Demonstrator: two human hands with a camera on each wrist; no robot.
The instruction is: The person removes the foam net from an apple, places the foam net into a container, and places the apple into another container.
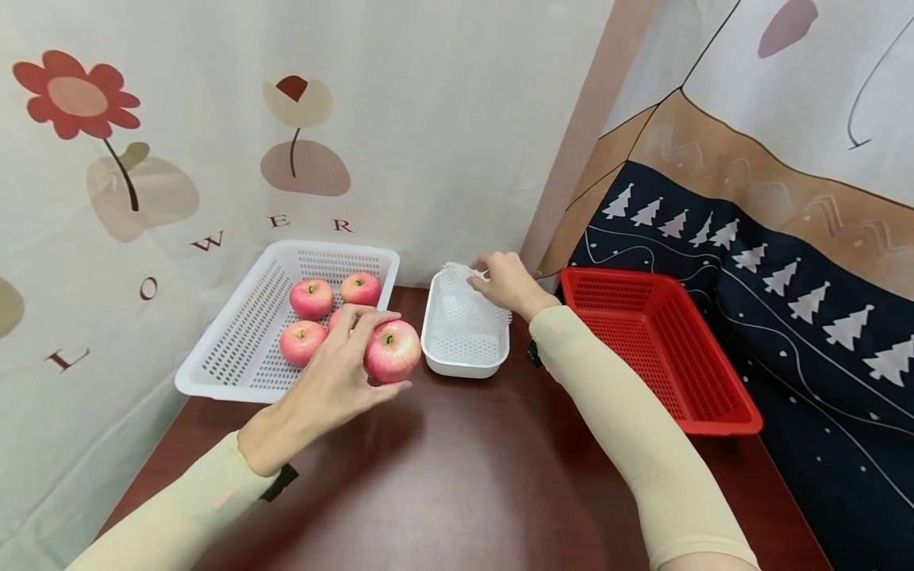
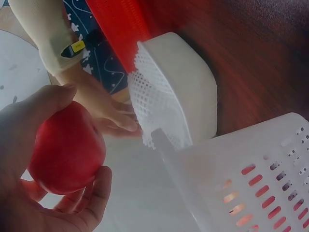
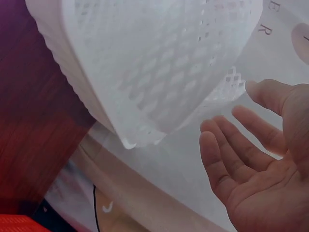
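Observation:
My left hand point(image 1: 336, 373) grips a red-pink apple point(image 1: 394, 354) in front of the white basket's right side. In the left wrist view, the thumb lies over the top of that apple point(image 2: 67, 150) and the fingers curl beneath it. My right hand point(image 1: 508, 284) hovers at the far end of a small white tray point(image 1: 462, 369) holding white foam netting point(image 1: 467, 321). In the right wrist view, its fingers are bent and spread apart beside the netting point(image 3: 164, 82), with nothing between them.
A white slotted basket point(image 1: 239, 317) with several apples point(image 1: 311, 299) stands at the left. On the right sits a red slotted basket point(image 1: 664, 341). All stand on a dark red-brown table point(image 1: 457, 476), with a printed curtain point(image 1: 443, 135) hanging close behind.

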